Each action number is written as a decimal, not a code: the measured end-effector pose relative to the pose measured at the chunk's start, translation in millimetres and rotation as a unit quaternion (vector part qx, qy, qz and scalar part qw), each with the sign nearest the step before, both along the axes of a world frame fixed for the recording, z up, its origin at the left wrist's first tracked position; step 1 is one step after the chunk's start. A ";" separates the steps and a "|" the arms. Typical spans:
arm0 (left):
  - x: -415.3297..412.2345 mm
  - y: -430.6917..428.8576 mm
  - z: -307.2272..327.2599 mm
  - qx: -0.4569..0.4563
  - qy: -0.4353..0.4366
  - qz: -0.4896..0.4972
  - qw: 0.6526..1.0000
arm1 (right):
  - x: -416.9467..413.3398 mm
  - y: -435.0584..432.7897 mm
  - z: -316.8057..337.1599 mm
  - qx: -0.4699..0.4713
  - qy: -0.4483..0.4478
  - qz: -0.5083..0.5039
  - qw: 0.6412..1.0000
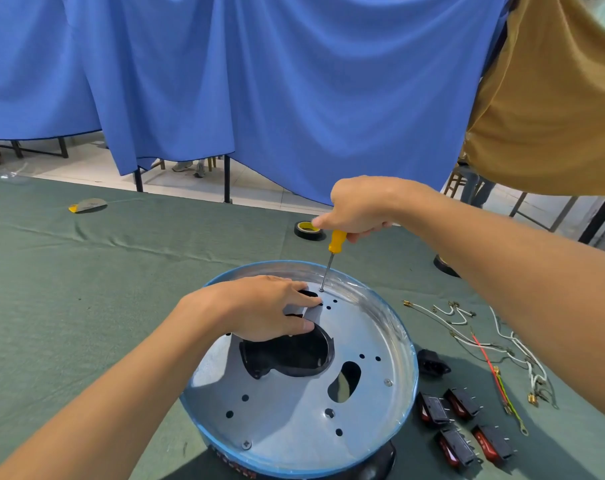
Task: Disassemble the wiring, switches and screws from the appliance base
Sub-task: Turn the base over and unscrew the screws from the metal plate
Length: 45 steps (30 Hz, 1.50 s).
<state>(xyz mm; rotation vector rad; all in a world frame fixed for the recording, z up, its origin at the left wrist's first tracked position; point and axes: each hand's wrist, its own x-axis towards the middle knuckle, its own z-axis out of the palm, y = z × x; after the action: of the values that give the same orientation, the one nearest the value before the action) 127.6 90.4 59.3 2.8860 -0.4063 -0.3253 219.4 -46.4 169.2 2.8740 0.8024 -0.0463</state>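
no text, brand or number can be read anywhere in the frame. the only trace of lettering is a strip of reddish marks on the dark outer wall of the round blue-rimmed metal appliance base (304, 393), at the bottom centre of the frame — too blurred and cut off to make out. the four black-and-red rocker switches (462, 434) at the lower right show no legible markings, and the black roll of tape with a yellow core (309, 230) near the centre bears none either.
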 end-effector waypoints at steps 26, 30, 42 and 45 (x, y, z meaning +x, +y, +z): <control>-1.1 -1.1 2.7 0.001 0.005 0.005 1.000 | 9.3 -2.3 -3.6 0.056 0.015 0.021 0.998; -0.2 -1.4 2.0 0.004 0.005 0.007 1.000 | 8.1 -2.5 -1.1 0.051 0.032 0.046 0.997; -0.7 -1.5 1.6 0.006 0.000 0.004 1.000 | 6.5 -8.1 3.0 0.030 0.050 0.032 0.998; -0.2 -1.0 1.6 0.006 0.001 0.005 1.000 | 5.8 -11.0 5.8 0.061 0.103 0.039 0.992</control>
<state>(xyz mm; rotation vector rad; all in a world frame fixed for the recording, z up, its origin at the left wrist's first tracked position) 127.3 89.3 60.9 2.8975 -0.3907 -0.3290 225.2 -57.3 175.0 2.9834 0.9873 -0.2985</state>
